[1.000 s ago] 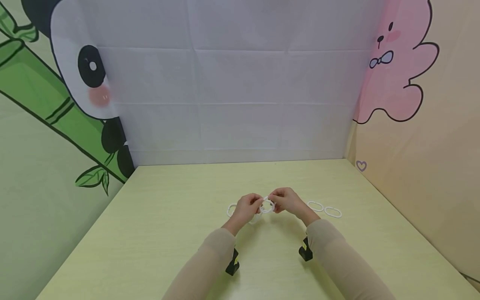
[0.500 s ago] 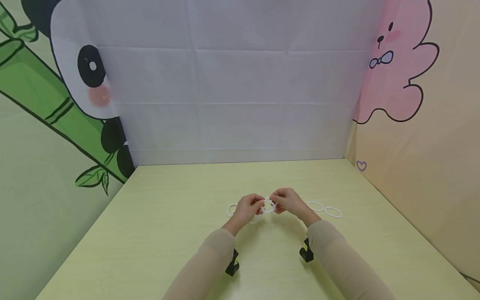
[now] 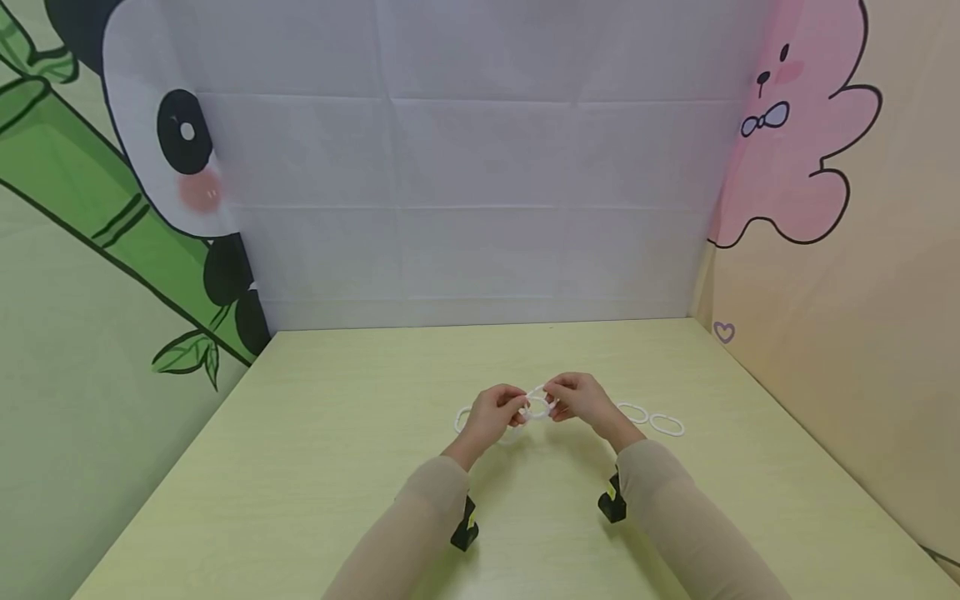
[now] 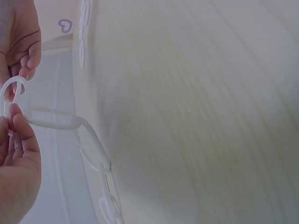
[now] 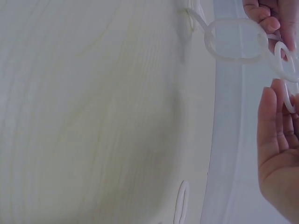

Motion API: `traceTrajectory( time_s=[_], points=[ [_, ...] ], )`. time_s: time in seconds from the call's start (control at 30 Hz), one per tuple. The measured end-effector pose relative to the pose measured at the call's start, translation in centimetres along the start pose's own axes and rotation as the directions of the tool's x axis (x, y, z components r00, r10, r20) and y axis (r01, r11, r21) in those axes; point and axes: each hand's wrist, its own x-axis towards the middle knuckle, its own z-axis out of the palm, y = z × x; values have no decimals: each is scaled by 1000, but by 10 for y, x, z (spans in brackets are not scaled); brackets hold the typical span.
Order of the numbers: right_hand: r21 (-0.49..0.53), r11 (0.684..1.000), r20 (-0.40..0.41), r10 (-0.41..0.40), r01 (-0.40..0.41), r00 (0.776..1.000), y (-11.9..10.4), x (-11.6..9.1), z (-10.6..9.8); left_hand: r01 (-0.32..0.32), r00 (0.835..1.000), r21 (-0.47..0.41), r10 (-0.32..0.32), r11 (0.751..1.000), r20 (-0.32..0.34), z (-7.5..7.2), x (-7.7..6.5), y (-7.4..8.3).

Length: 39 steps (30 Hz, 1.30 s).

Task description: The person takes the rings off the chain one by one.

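Note:
Both hands meet above the middle of the table over white plastic chain links. My left hand (image 3: 492, 414) pinches a link (image 4: 5, 88) of the chain between thumb and fingertips. In my right hand (image 3: 581, 400) is another link (image 5: 287, 95), pinched at its end and overlapping the left hand's link in the right wrist view. From the held part hangs a joined link (image 5: 233, 59), and the chain (image 4: 100, 168) runs down to the tabletop. Part of the chain (image 3: 457, 421) shows left of the left hand; fingers hide where the held links meet.
Two loose oval links, a nearer one (image 3: 667, 434) and one by the right wrist (image 3: 633, 421), lie right of the hands on the pale wooden table (image 3: 360, 400). A white sheet (image 3: 480, 167) hangs behind the table's back edge. Painted walls flank both sides.
Both hands have risen slightly, the right one also shifting a little rightward. The link at the right fingertips now shows more, slanting up between the hands. The loose links stay put.

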Motion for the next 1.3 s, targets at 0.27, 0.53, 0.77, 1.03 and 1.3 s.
traceTrajectory(
  time_s=[0.27, 0.53, 0.77, 1.03, 1.3],
  points=[
    [40, 999, -2, -5, 5, 1000, -3, 1, -7, 20, 1000, -45, -20, 999, -11, 0, 4, -4],
    [64, 998, -23, -22, 23, 1000, -9, 3, -15, 20, 1000, -72, -21, 997, -23, -1, 2, -3],
    [80, 997, -50, -5, 9, 999, -14, 4, -21, 22, 999, -64, -24, 998, -31, -2, 2, -2],
    [92, 996, -76, 17, -10, 997, -14, 4, -32, -29, 999, -73, 27, 997, -31, -5, 1, -4],
    [83, 997, -78, 16, -9, 997, -8, 1, -42, 32, 999, -77, -35, 997, -28, -4, -2, 8]
  ],
)
